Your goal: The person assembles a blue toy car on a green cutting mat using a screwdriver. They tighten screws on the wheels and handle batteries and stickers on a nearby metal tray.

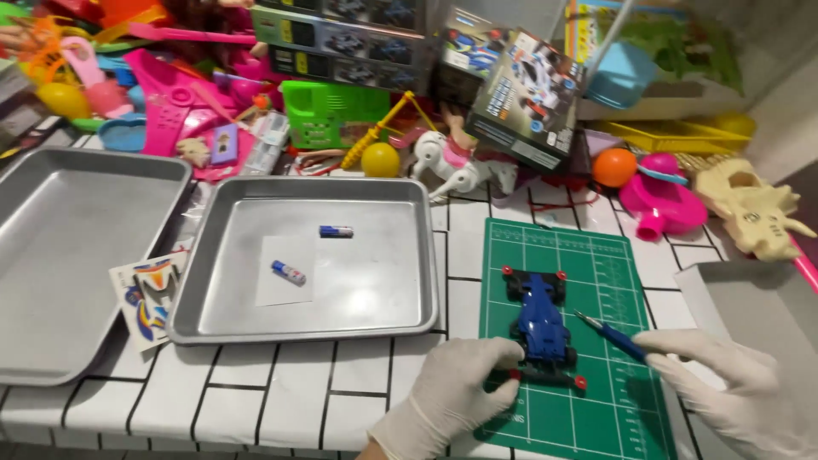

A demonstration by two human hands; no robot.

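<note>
A toy car (pixel 538 328) is lying on a cutting mat (pixel 596 409) at the desk's (pixel 281 388) right. Left of the mat, a tray (pixel 383 290) is holding two batteries (pixel 288 273), with another tray (pixel 60 255) sitting farther left. Toys (pixel 170 94) are piling up behind.

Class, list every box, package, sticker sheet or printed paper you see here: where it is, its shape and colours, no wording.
Dark toy-car box: tilted, behind the green mat, car picture on its face.
Stacked long boxes: top centre, grey-green, small car pictures.
Sticker sheet: between the two trays, white with blue, orange and yellow shapes.
White paper: rectangular, inside the middle tray, under a small battery.
</note>
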